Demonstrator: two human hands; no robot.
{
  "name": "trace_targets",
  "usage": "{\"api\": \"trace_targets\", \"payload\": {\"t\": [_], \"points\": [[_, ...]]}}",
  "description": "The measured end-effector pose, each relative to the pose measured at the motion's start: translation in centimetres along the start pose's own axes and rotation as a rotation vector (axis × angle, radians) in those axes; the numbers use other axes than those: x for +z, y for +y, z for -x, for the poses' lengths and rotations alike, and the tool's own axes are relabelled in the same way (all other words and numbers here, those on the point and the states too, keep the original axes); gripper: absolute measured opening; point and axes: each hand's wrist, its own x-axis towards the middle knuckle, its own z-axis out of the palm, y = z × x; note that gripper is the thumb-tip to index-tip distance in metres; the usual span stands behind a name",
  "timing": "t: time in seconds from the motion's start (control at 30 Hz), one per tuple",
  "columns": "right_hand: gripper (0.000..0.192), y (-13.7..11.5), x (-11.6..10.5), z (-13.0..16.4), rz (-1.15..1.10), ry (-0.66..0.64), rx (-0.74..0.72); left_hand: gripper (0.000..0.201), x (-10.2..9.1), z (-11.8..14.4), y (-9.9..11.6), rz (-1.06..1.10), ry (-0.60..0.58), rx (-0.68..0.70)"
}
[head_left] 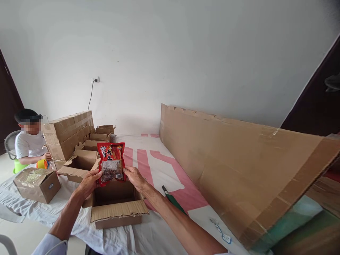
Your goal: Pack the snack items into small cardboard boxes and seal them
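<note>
While its flaps stand open on the white cloth, a small cardboard box sits directly under a red snack packet; the part of the box's inside that shows is bare brown card, and its far floor is hidden by the packet and hands. Both hands hold the packet upright above the box opening, printed face toward the camera. The left hand grips the packet's lower left edge, fingers curled around it and thumb on the front. The right hand pinches the lower right corner, fingers closed on the foil. Both forearms reach forward from the bottom of the frame, the right one bare, the left one ending in a pale sleeve.

More open boxes lie just behind, beside a stack of sealed cartons. A taped carton rests near the cloth's left edge. A large flattened cardboard sheet leans along the right. A seated person in a white shirt is at far left.
</note>
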Motion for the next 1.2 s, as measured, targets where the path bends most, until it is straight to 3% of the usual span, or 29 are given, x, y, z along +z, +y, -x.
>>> {"api": "trace_targets", "payload": {"t": [0.23, 0.63, 1.2], "points": [[0.046, -0.8, 0.1, 0.4, -0.034, -0.023, 0.010, 0.050, -0.4, -0.2, -0.2, 0.015, -0.012, 0.015], [0.041, -3.0, 0.4, 1.6, -0.062, -0.030, 0.033, 0.056, 0.1, 0.1, 0.2, 0.001, 0.014, 0.023], [0.039, -3.1, 0.3, 1.5, -0.082, -0.049, 0.026, 0.049, 0.1, 0.0, 0.1, 0.007, 0.000, 0.022]]}}
